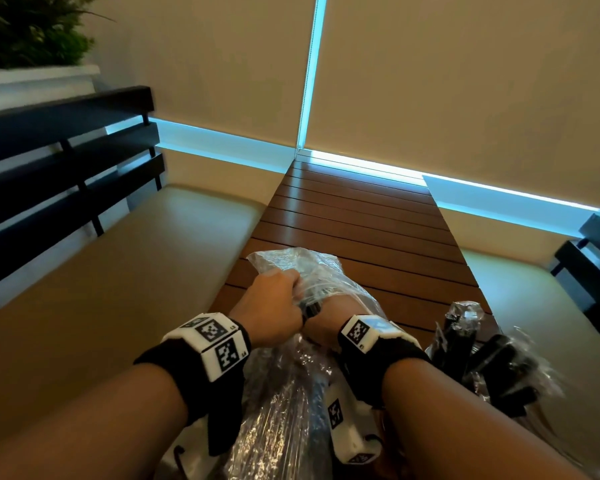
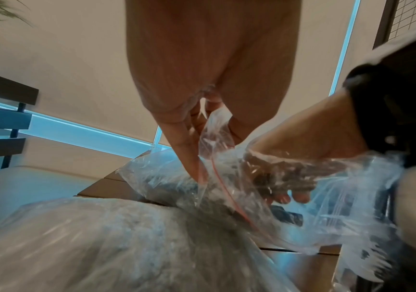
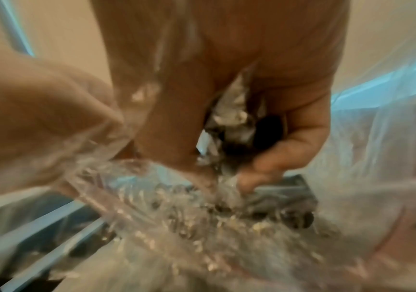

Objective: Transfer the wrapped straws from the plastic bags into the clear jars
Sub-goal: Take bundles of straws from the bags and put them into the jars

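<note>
A clear zip bag (image 1: 284, 261) lies on the near end of the slatted wooden table (image 1: 361, 216). My left hand (image 1: 274, 299) pinches the bag's mouth, thumb on the plastic (image 2: 201, 150). Reaching inside the bag, my right hand (image 1: 329, 311) has its fingers curled round a bundle of black wrapped straws (image 3: 236, 126). The plastic covers most of that hand (image 2: 284, 177). A larger clear bag of straws (image 1: 284, 420) lies just in front of me. No jar is in view.
Loose black wrapped straws (image 1: 471, 344) are heaped on the table's near right corner. Beige bench cushions flank the table on the left (image 1: 118, 271) and right (image 1: 534, 289). A dark slatted backrest (image 1: 66, 161) and a plant (image 1: 32, 29) stand at the far left.
</note>
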